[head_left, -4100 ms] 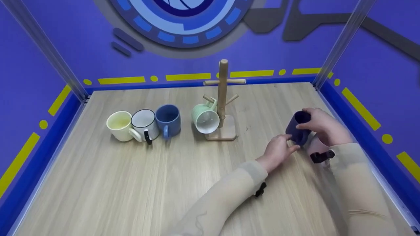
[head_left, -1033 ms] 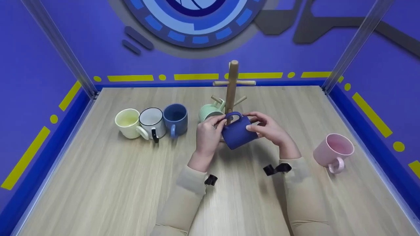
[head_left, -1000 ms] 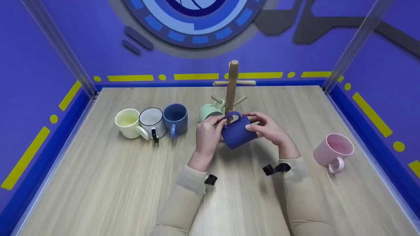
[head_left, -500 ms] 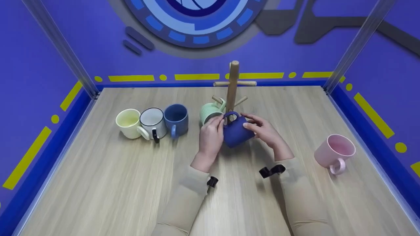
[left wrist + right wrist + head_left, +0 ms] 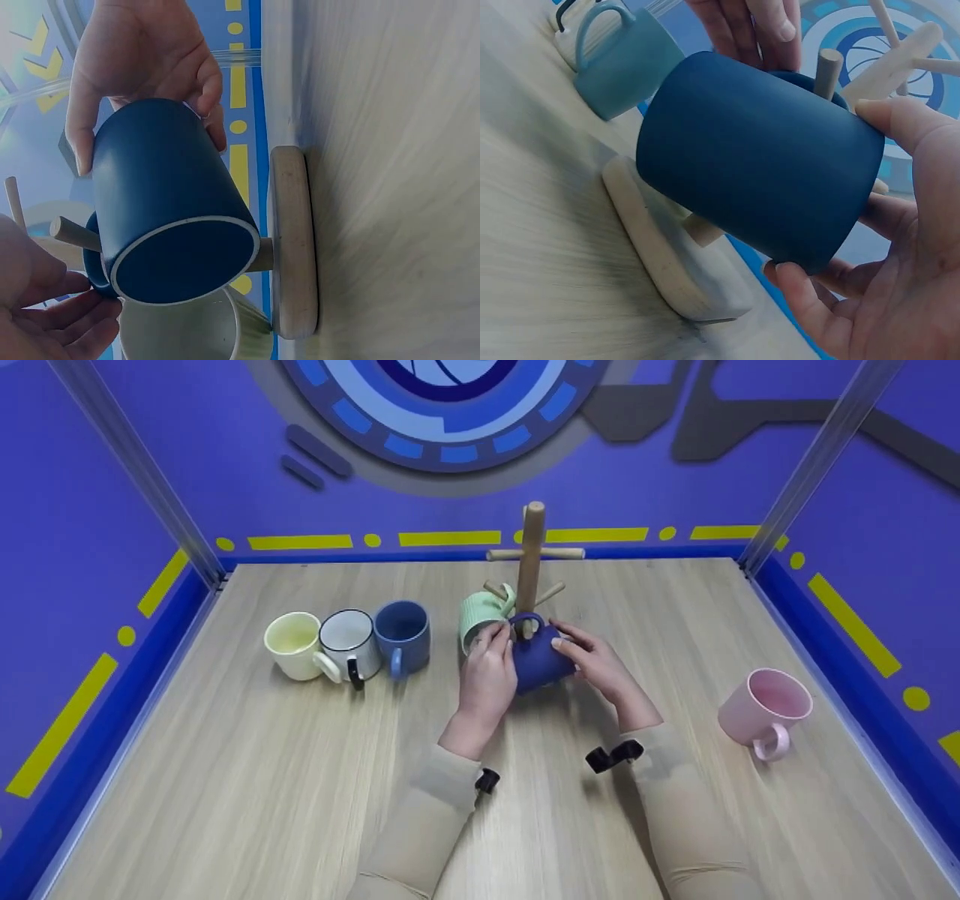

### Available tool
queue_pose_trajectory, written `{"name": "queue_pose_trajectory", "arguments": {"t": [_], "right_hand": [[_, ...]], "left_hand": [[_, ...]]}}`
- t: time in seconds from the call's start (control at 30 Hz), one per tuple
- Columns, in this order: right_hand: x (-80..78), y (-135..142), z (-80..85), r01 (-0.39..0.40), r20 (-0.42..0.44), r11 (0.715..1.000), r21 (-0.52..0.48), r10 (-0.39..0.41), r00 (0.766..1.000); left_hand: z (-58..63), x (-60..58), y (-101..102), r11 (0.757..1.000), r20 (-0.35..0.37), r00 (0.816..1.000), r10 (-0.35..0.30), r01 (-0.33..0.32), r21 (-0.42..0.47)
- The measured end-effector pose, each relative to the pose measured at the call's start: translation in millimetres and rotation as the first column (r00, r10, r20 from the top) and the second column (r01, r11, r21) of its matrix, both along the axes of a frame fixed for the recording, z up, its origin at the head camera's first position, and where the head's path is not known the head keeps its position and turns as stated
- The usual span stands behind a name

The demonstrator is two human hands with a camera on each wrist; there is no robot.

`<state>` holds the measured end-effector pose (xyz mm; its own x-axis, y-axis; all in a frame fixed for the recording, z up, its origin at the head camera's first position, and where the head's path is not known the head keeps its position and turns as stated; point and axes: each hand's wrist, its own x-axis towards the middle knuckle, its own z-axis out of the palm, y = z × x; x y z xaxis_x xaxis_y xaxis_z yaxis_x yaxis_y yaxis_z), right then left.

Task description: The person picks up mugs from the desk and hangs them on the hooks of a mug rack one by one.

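Both hands hold a dark blue mug tilted on its side in front of the wooden mug tree. My right hand grips its rim end, thumb and fingers spread round the body in the right wrist view. The left hand pinches the mug's handle, which points up. A short peg of the tree shows through the handle loop. In the left wrist view the mug's flat base faces the camera. A mint green mug hangs on the tree's left, partly hidden by the left hand.
To the left, a cream mug, a white mug with a black rim and a blue mug stand side by side. A pink mug stands at the right. Purple panels enclose the table.
The dark blue mug was lifted from beside the pink mug and carried left to the tree. Over the last second it shifts slightly toward the tree, its handle coming round the peg.
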<state>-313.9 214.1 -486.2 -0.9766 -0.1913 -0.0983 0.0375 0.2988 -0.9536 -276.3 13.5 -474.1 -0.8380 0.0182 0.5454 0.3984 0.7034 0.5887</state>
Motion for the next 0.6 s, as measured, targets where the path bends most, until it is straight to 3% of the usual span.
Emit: {"name": "queue_pose_trajectory", "arguments": {"t": [0.3,0.6], "right_hand": [[-4.7,-4.4,-8.3,0.021,-0.036,1.0,-0.011,-0.022,0.999],[-4.0,-2.9,-8.7,-0.003,0.0,1.0,-0.011,0.003,1.0]], "left_hand": [[0.9,0.7,1.3,1.0,0.074,0.997,-0.018,0.019,-0.014],[0.1,-1.3,0.8,1.0,0.125,0.992,-0.015,0.017,-0.014]]}}
